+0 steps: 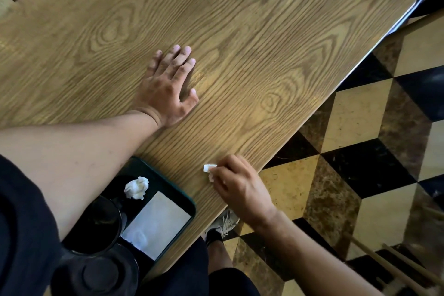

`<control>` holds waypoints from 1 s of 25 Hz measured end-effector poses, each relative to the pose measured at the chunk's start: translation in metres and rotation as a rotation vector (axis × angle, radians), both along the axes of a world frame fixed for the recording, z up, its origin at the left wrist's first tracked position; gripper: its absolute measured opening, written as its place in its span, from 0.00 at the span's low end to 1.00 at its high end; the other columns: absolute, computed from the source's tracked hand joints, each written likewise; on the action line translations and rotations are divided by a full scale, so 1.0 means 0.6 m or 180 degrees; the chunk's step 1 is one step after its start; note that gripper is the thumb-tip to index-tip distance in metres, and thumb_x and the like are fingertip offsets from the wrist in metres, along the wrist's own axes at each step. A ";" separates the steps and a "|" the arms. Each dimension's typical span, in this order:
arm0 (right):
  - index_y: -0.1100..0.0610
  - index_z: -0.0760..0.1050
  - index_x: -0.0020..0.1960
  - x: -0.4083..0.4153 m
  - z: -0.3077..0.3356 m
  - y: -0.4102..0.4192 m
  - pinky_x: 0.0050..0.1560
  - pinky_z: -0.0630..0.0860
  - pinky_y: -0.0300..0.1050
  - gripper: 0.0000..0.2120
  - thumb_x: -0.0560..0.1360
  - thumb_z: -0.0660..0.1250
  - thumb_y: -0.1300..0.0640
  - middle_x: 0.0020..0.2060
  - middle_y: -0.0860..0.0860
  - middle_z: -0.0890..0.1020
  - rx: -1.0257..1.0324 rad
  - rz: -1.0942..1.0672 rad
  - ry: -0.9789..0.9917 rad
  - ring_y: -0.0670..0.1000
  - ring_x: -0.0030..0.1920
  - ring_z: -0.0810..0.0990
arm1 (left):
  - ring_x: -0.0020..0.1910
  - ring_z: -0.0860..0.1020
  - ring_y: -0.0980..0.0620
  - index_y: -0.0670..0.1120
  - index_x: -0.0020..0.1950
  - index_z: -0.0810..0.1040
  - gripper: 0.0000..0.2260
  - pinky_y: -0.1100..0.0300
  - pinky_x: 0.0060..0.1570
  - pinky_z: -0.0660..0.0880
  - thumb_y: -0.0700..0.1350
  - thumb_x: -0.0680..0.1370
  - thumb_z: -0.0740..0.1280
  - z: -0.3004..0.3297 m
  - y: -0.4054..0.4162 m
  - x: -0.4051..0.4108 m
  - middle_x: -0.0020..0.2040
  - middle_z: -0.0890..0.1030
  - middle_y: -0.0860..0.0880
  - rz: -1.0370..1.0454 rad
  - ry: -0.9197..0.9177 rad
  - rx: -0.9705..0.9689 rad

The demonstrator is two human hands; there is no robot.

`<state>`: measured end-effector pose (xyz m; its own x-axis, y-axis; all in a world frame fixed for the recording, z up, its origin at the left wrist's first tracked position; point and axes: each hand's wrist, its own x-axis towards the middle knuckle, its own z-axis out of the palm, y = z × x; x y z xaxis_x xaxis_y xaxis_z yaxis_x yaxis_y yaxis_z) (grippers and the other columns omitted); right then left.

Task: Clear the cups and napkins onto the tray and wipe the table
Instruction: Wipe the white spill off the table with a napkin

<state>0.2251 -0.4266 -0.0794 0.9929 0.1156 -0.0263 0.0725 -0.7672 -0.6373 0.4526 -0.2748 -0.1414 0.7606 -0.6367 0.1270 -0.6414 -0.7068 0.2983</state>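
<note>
Two napkins, one crumpled (136,187) and one flat (157,222), plus dark cups (95,223) already sit on your tray (185,196). Left hand (168,89) rests flat on table (264,43); right hand (236,187) pinches white wipe (209,168) near the edge. Wiping remains.

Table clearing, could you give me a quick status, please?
Left hand flat on table. Right hand pinching small white scrap. Crumpled napkin on tray. Nothing in the way.

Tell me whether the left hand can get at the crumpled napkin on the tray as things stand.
Probably yes. The left hand lies flat and open on the table, holding nothing. The crumpled napkin sits uncovered on the tray, just beside that forearm; pulling the hand back should reach it.
</note>
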 end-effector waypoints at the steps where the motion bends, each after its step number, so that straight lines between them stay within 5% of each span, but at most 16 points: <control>1: 0.65 0.83 0.42 0.015 -0.005 -0.026 0.42 0.81 0.52 0.06 0.77 0.74 0.64 0.41 0.58 0.81 -0.0063 -0.0091 -0.0112 0.55 0.39 0.80 | 0.80 0.61 0.41 0.39 0.75 0.70 0.29 0.37 0.78 0.55 0.54 0.77 0.60 0.000 0.000 0.000 0.80 0.66 0.42 0.0005 0.0009 0.0003; 5: 0.62 0.87 0.49 0.127 -0.010 -0.178 0.50 0.81 0.48 0.05 0.76 0.74 0.61 0.48 0.56 0.83 -0.0430 -0.1903 -0.0236 0.47 0.44 0.78 | 0.80 0.61 0.42 0.39 0.75 0.70 0.30 0.36 0.78 0.55 0.54 0.76 0.61 0.000 0.000 0.000 0.80 0.66 0.42 0.0023 0.0070 0.0010; 7: 0.62 0.87 0.50 0.141 -0.018 -0.186 0.52 0.81 0.49 0.06 0.77 0.73 0.60 0.49 0.55 0.82 -0.0458 -0.2186 -0.0120 0.48 0.46 0.79 | 0.80 0.61 0.42 0.39 0.75 0.70 0.30 0.36 0.78 0.55 0.54 0.76 0.61 0.001 -0.002 0.001 0.79 0.67 0.41 0.0014 0.0048 -0.0006; 10: 0.65 0.85 0.44 0.068 -0.016 -0.072 0.47 0.82 0.48 0.04 0.77 0.73 0.66 0.46 0.57 0.82 -0.0267 -0.1341 -0.0230 0.53 0.44 0.82 | 0.80 0.61 0.42 0.39 0.75 0.70 0.30 0.38 0.78 0.54 0.54 0.77 0.61 0.001 0.000 0.001 0.79 0.67 0.42 0.0011 0.0042 -0.0016; 15: 0.63 0.85 0.52 -0.058 -0.002 -0.026 0.52 0.81 0.42 0.04 0.79 0.71 0.65 0.49 0.55 0.81 0.0337 0.0561 0.0242 0.51 0.47 0.82 | 0.80 0.61 0.41 0.39 0.74 0.71 0.29 0.38 0.78 0.54 0.53 0.77 0.63 0.002 0.001 -0.002 0.79 0.67 0.42 0.0013 0.0081 -0.0044; 21: 0.63 0.86 0.52 0.086 -0.003 -0.101 0.48 0.81 0.47 0.05 0.77 0.73 0.66 0.48 0.56 0.83 -0.0189 -0.1016 -0.0183 0.51 0.46 0.83 | 0.80 0.60 0.41 0.40 0.75 0.70 0.30 0.39 0.79 0.53 0.55 0.77 0.60 0.015 -0.002 -0.004 0.80 0.66 0.42 0.0061 0.0251 0.0080; 23: 0.63 0.86 0.51 0.096 -0.007 -0.074 0.47 0.81 0.51 0.06 0.77 0.72 0.67 0.48 0.57 0.83 -0.0174 -0.0677 -0.0177 0.56 0.46 0.84 | 0.80 0.60 0.41 0.40 0.75 0.70 0.31 0.38 0.78 0.53 0.56 0.76 0.60 0.019 -0.001 -0.004 0.80 0.66 0.42 0.0069 0.0280 0.0137; 25: 0.63 0.86 0.51 0.054 -0.005 -0.060 0.48 0.80 0.52 0.06 0.78 0.70 0.67 0.48 0.58 0.83 0.0014 0.0405 -0.0076 0.57 0.46 0.83 | 0.80 0.61 0.42 0.40 0.75 0.70 0.30 0.39 0.78 0.54 0.55 0.77 0.60 0.021 -0.004 -0.006 0.80 0.66 0.42 0.0080 0.0240 0.0154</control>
